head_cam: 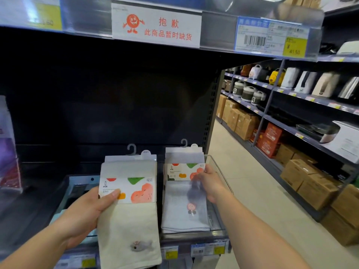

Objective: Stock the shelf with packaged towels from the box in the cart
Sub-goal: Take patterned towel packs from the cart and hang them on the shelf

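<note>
Left hand (85, 214) grips cream towel (129, 200); right hand (210, 183) pinches blue towel (184, 191)

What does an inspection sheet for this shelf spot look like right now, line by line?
Surface: dark shelf with price tags along its front edge.
Job's things: cream towel pack held up; blue-grey towel pack standing in a clear bin.
Clutter: purple packages at left.
Grips: left hand holds the cream pack; right hand pinches the blue-grey pack.
Cables: nothing seen.
Surroundings: out-of-stock sign above; aisle of rice cookers and cardboard boxes.
</note>
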The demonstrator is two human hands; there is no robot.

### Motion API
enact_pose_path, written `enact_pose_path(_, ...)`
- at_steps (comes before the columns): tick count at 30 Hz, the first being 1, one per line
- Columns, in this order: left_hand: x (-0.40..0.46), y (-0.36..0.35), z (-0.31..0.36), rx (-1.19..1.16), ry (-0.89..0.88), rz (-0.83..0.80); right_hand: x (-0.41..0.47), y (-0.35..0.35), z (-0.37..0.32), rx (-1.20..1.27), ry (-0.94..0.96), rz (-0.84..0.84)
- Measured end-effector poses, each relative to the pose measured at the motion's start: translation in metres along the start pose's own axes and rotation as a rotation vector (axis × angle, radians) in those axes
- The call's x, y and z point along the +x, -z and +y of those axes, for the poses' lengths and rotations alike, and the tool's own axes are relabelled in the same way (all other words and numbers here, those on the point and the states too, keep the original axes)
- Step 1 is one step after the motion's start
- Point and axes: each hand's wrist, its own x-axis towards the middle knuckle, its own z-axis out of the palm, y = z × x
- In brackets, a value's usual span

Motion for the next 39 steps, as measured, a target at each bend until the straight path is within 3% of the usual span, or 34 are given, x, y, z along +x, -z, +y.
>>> enact_pose_path(9, -0.009, 0.004, -0.003, 0.010, -0.005, -0.022, -0.001, -0.005, 0.011, -0.097, 0.041, 0.013)
enact_pose_path(15, -0.012, 0.004, -0.004, 0.037, 0.005, -0.023, -0.002, -0.008, 0.018, -0.215, 0.140, 0.121)
enact_pose_path(26, -0.002, 0.001, -0.011, 0.093, 0.010, -0.015, -0.020, -0.010, 0.020, -0.430, 0.059, 0.207)
enact_pose_path(30, -0.006, -0.012, 0.001, 0.085, -0.034, -0.040, -0.041, -0.004, 0.011, -0.502, 0.112, 0.211)
enact_pose_path(34, -0.005, -0.032, 0.014, 0.072, -0.079, -0.096, -0.057, 0.001, -0.003, -0.476, 0.188, 0.181)
enact_pose_path(39, 0.007, -0.060, 0.023, 0.022, -0.118, -0.136, -0.086, 0.003, -0.042, -0.096, 0.213, -0.074)
